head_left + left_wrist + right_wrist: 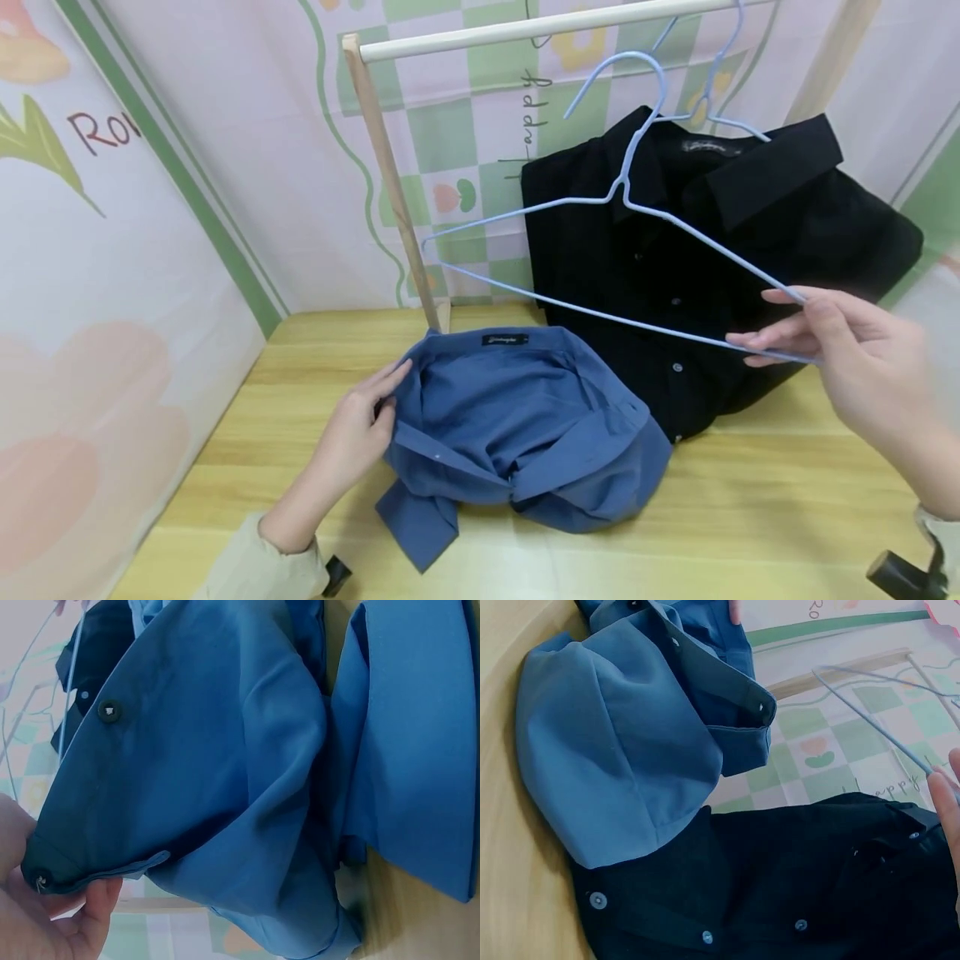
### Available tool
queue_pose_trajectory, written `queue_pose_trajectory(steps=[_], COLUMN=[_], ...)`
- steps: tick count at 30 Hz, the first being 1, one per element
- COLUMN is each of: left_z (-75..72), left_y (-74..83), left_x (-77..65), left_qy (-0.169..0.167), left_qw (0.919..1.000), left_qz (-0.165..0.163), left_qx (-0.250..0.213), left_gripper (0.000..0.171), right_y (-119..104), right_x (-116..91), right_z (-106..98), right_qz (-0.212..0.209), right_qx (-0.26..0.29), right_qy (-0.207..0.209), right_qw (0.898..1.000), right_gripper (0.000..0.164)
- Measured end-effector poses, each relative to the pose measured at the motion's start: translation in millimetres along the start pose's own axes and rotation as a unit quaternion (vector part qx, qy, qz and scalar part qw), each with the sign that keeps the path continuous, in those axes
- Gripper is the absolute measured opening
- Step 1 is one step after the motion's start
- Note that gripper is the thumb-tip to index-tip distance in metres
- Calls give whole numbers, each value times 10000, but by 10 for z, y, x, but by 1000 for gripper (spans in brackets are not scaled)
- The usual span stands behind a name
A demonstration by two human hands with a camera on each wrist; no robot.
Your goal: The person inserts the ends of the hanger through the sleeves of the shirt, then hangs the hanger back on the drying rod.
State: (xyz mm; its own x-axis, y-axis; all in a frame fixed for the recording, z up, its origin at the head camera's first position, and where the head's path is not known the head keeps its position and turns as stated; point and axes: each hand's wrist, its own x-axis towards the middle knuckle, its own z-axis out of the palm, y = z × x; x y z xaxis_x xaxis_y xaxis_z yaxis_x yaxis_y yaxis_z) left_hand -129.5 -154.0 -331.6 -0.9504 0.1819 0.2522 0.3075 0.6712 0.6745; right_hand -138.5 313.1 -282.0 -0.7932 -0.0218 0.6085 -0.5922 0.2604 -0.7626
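Note:
A blue collared shirt (480,400) lies bunched on the table, its neck opening facing up and a dark label at the back. My left hand (360,425) pinches the collar edge at the left side; in the left wrist view, the thumb and fingers of the left hand (45,922) hold a buttoned corner. Above the shirt, apart from it, a light blue wire hanger (622,190) slants in the air, its hook up. My right hand (862,350) grips the hanger's right end. At the right wrist view's edge, only part of the right hand (946,802) shows.
A black shirt (600,250) hangs on another light blue hanger (705,108) behind, its lower part reaching the table. A wooden rack with a pale rail (480,35) and a slanted post (390,167) stands at the back. Printed cloth (225,167) covers the walls round the wooden table (247,450).

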Motion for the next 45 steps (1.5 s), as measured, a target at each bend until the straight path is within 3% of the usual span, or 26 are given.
queue_pose_trajectory(steps=[5, 9, 16, 20, 27, 38, 43, 45], left_z=[-11, -31, -37, -44, -60, -62, -46, -37], left_y=[7, 14, -3, -2, 12, 102, 164, 186], left_x=[-8, -18, -40, -48, -64, -137, -170, -178], left_qy=[158, 247, 507, 483, 440, 468, 499, 553], left_qw=[9999, 9997, 9979, 9983, 9987, 9976, 9955, 9941], left_qz=[27, 21, 387, 322, 262, 514, 797, 923], left_qx=[-25, -14, 135, 55, 27, 15, -88, -124], left_gripper=[53, 53, 53, 55, 57, 58, 56, 56], right_y=[11, 52, 136, 198, 286, 334, 323, 297], right_x=[-49, -95, -203, -253, -282, -259, -289, -313], right_z=[-13, -38, -94, -140, -153, -21, 46, 81], right_qz=[171, 229, 532, 610, 364, -184, -373, -477], right_qx=[-739, -581, -1183, -1201, -995, 444, 437, 84], right_qy=[-29, -123, -347, -491, -987, -1517, -1522, -1482], right_qw=[9971, 9980, 9909, 9897, 9895, 9873, 9867, 9878], right_gripper=[28, 27, 32, 33, 35, 36, 34, 32])
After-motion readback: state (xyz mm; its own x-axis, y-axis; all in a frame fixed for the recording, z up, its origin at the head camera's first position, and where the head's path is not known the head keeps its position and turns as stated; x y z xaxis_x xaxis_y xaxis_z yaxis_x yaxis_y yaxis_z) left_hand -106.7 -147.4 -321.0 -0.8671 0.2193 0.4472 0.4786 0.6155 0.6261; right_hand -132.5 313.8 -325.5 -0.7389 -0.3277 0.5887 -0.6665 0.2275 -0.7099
